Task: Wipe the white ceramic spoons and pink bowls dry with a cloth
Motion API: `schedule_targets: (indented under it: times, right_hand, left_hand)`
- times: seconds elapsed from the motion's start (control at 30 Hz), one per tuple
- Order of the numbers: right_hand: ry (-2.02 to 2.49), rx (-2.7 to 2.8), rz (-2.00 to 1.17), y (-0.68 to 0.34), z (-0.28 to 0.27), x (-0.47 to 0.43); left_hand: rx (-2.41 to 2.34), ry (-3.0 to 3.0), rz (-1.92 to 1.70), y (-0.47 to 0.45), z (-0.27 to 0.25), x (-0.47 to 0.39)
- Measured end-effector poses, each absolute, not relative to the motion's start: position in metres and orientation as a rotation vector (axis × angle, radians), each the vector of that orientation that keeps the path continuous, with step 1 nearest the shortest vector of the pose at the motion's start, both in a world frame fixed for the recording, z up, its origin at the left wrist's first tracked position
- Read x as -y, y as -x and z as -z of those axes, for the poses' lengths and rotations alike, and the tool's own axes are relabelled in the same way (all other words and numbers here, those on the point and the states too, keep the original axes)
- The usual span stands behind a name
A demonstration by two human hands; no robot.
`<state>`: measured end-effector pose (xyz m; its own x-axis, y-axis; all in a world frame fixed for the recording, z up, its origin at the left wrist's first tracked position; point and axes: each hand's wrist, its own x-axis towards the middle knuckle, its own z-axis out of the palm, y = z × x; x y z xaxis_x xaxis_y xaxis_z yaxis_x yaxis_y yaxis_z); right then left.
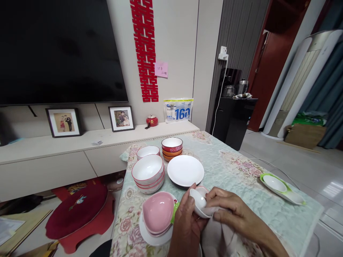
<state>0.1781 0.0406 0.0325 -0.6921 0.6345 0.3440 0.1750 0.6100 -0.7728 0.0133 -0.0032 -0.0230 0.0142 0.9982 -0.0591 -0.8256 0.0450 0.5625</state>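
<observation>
My left hand (185,219) is closed around a small white bowl (197,200), tilted over the table's near side. Fingers of my right hand (235,210) pinch a pale greyish cloth (218,237) against the bowl's right rim. Left of my hands, pink strawberry-shaped bowls (158,212) with a green leaf handle lie on a white plate (150,238). Just beyond my fingers is a larger white plate (185,169) on top of a dark one. Part of a pink-rimmed dish (202,191) shows behind the held bowl, mostly hidden.
Pink-rimmed white bowls (147,170) stand stacked at the left, near a red bowl (172,144) on orange ones. A green-edged dish (291,195) sits near the right edge of the flowered tablecloth (214,157). A red stool (80,214) stands left of the table.
</observation>
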Motion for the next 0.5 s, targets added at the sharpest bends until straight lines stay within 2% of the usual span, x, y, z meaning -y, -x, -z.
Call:
schedule_targets:
  times: [0.17, 0.4, 0.5]
  right_hand:
    - [0.699, 2.124, -0.955, -0.171, -0.03, -0.037]
    - [0.777, 1.971, -0.421, -0.149, -0.009, -0.037]
    - [0.94, 2.004, -0.398, -0.148, -0.005, -0.036]
  left_hand:
    - [-0.43, -0.548, -1.412, -0.016, 0.028, 0.004]
    - [-0.485, -0.648, -1.448, -0.02, 0.033, -0.001]
    - [-0.618, -0.702, -1.483, -0.016, 0.029, 0.0]
